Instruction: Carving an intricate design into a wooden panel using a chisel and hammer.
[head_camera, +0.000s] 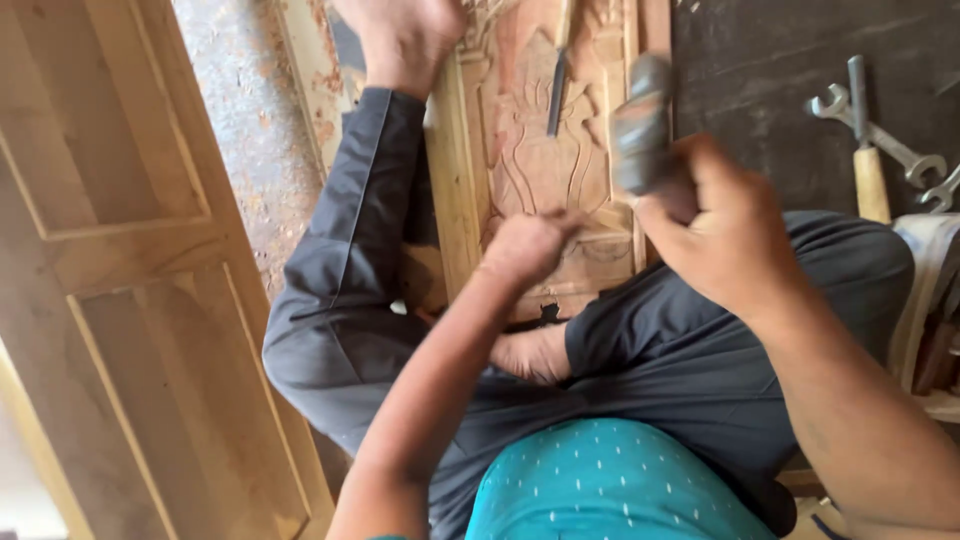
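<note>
A pale panelled wooden door (130, 300) lay flat at the far left. The left hand (528, 245) was curled into a fist on the reddish carved wooden panel (545, 170), which rested between the person's legs; what its fingers pinched could not be told. A loose metal chisel (557, 85) lay on the carving above. The right hand (725, 225) was wrapped tightly around a blurred grey mallet (640, 125). Steel spanners (900, 150) and a wooden-handled tool (868, 160) lay far right.
</note>
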